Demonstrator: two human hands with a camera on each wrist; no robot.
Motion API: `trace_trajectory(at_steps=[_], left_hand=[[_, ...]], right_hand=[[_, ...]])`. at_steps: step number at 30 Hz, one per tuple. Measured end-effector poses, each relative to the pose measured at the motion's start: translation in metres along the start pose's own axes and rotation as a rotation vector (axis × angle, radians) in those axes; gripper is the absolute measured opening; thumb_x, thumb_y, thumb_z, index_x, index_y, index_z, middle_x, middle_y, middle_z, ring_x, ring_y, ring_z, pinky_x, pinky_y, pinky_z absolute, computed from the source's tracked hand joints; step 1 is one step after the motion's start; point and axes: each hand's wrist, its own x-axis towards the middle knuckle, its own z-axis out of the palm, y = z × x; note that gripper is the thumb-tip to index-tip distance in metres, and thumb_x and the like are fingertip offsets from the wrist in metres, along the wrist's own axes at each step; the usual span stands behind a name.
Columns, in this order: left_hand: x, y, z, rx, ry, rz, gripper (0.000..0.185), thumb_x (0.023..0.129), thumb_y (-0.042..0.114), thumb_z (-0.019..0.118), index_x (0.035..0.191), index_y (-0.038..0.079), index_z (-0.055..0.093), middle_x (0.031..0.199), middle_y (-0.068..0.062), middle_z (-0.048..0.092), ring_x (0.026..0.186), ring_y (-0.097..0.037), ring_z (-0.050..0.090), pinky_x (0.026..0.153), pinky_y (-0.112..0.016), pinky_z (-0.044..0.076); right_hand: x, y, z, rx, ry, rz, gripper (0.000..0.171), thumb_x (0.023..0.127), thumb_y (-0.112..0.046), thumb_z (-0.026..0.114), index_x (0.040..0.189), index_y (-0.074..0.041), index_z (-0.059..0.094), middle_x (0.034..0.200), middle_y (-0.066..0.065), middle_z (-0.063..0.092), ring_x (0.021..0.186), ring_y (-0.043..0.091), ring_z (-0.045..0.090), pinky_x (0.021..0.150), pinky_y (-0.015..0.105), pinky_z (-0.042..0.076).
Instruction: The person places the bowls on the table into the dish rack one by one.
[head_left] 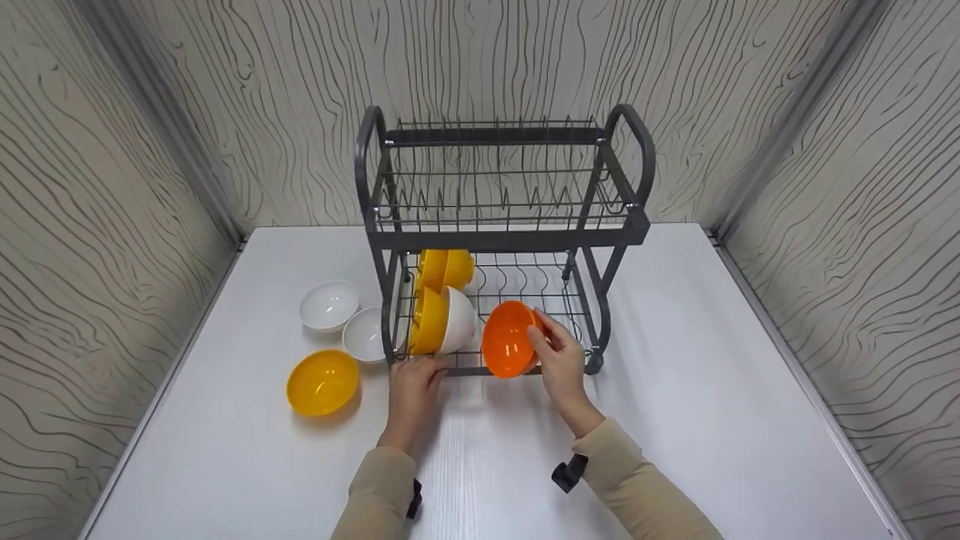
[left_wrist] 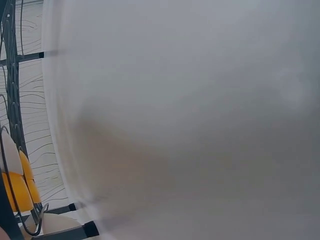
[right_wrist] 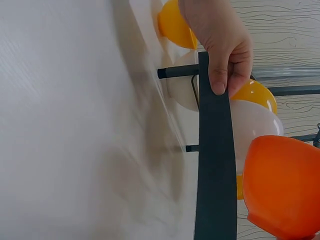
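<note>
An orange bowl [head_left: 508,341] is held by my right hand [head_left: 562,366], thumb at its rim, with the hollow side facing the head camera. It is at the front of the lower tier of a dark two-tier dish rack [head_left: 510,240]. My left hand [head_left: 414,391] grips the rack's front bar [right_wrist: 216,165] near its left end, thumb across the front face. Just behind that hand, a yellow bowl [head_left: 428,322] and a white bowl [head_left: 460,321] stand on edge, nested together. Farther back on this tier are more yellow bowls [head_left: 459,270], also on edge.
Left of the rack, a white bowl [head_left: 330,306], another white bowl [head_left: 365,336] and a yellow bowl [head_left: 322,382] lie on the white table [head_left: 712,390]. Wood-patterned panels [head_left: 480,60] enclose the table at the back and sides. The rack's upper tier [head_left: 506,172] overhangs the lower one.
</note>
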Motion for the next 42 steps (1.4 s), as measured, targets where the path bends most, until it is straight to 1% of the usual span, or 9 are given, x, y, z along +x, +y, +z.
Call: trace_trajectory(at_steps=[3, 6, 10, 15, 19, 26, 32, 36, 42], left_hand=[[-0.001, -0.002, 0.001, 0.001, 0.022, 0.021, 0.008, 0.081, 0.012, 0.069, 0.086, 0.018, 0.071, 0.082, 0.006, 0.07, 0.08, -0.013, 0.062, 0.077, -0.032, 0.04], [-0.002, -0.003, 0.0, -0.001, 0.014, 0.018, 0.007, 0.082, 0.012, 0.068, 0.086, 0.017, 0.071, 0.082, 0.006, 0.07, 0.08, -0.013, 0.062, 0.078, -0.032, 0.04], [-0.002, -0.004, 0.0, -0.006, -0.01, -0.018, 0.007, 0.083, 0.014, 0.067, 0.087, 0.018, 0.071, 0.083, 0.007, 0.069, 0.081, -0.012, 0.06, 0.081, -0.031, 0.039], [-0.002, -0.003, 0.0, -0.016, -0.008, -0.022, 0.007, 0.083, 0.015, 0.067, 0.088, 0.018, 0.071, 0.083, 0.008, 0.069, 0.082, -0.011, 0.061, 0.081, -0.031, 0.039], [-0.002, -0.002, 0.001, -0.003, 0.001, -0.008, 0.006, 0.082, 0.014, 0.068, 0.086, 0.017, 0.072, 0.082, 0.007, 0.07, 0.081, -0.012, 0.061, 0.079, -0.032, 0.04], [-0.003, -0.001, 0.002, 0.005, -0.021, -0.038, 0.005, 0.083, 0.018, 0.067, 0.085, 0.019, 0.071, 0.081, 0.009, 0.069, 0.08, -0.011, 0.061, 0.078, -0.031, 0.04], [0.001, -0.003, 0.003, 0.016, 0.031, 0.016, 0.005, 0.081, 0.016, 0.069, 0.084, 0.018, 0.072, 0.081, 0.008, 0.07, 0.078, -0.012, 0.061, 0.075, -0.031, 0.04], [0.001, -0.005, 0.003, 0.025, 0.049, 0.031, 0.004, 0.08, 0.016, 0.07, 0.083, 0.018, 0.072, 0.078, 0.008, 0.069, 0.075, -0.011, 0.061, 0.073, -0.029, 0.04], [0.0, -0.006, 0.004, 0.021, 0.052, 0.055, 0.005, 0.08, 0.015, 0.07, 0.084, 0.018, 0.072, 0.079, 0.008, 0.07, 0.076, -0.012, 0.061, 0.073, -0.029, 0.04]], right_hand=[[0.008, 0.003, 0.002, -0.02, 0.01, -0.02, 0.044, 0.09, -0.018, 0.06, 0.131, -0.006, 0.051, 0.133, 0.011, 0.052, 0.121, 0.026, 0.052, 0.094, 0.027, 0.047], [0.017, 0.005, 0.006, -0.034, 0.02, -0.043, 0.044, 0.09, -0.022, 0.06, 0.13, -0.008, 0.052, 0.132, 0.011, 0.054, 0.118, 0.026, 0.055, 0.092, 0.027, 0.048], [0.032, 0.007, 0.014, -0.077, 0.048, -0.081, 0.042, 0.09, -0.026, 0.06, 0.129, -0.011, 0.054, 0.128, 0.01, 0.057, 0.11, 0.024, 0.059, 0.086, 0.025, 0.052], [0.053, 0.007, 0.025, -0.102, 0.076, -0.133, 0.04, 0.09, -0.024, 0.06, 0.127, -0.009, 0.056, 0.127, 0.011, 0.058, 0.109, 0.024, 0.059, 0.086, 0.028, 0.053], [0.067, 0.007, 0.031, -0.115, 0.068, -0.133, 0.039, 0.09, -0.022, 0.06, 0.126, -0.009, 0.056, 0.126, 0.012, 0.058, 0.109, 0.026, 0.059, 0.086, 0.031, 0.053], [0.087, 0.008, 0.04, -0.177, 0.056, -0.112, 0.04, 0.09, -0.021, 0.06, 0.127, -0.008, 0.056, 0.126, 0.013, 0.057, 0.111, 0.027, 0.059, 0.087, 0.034, 0.053], [0.105, 0.007, 0.05, -0.229, 0.017, -0.082, 0.041, 0.091, -0.028, 0.057, 0.129, -0.012, 0.054, 0.127, 0.011, 0.056, 0.11, 0.025, 0.059, 0.087, 0.034, 0.053], [0.113, 0.008, 0.057, -0.283, -0.009, -0.084, 0.045, 0.092, -0.032, 0.056, 0.131, -0.013, 0.051, 0.13, 0.01, 0.053, 0.111, 0.023, 0.058, 0.088, 0.032, 0.052], [0.12, 0.012, 0.065, -0.327, 0.015, -0.118, 0.042, 0.092, -0.027, 0.057, 0.129, -0.008, 0.053, 0.129, 0.011, 0.055, 0.115, 0.024, 0.055, 0.095, 0.032, 0.049]])
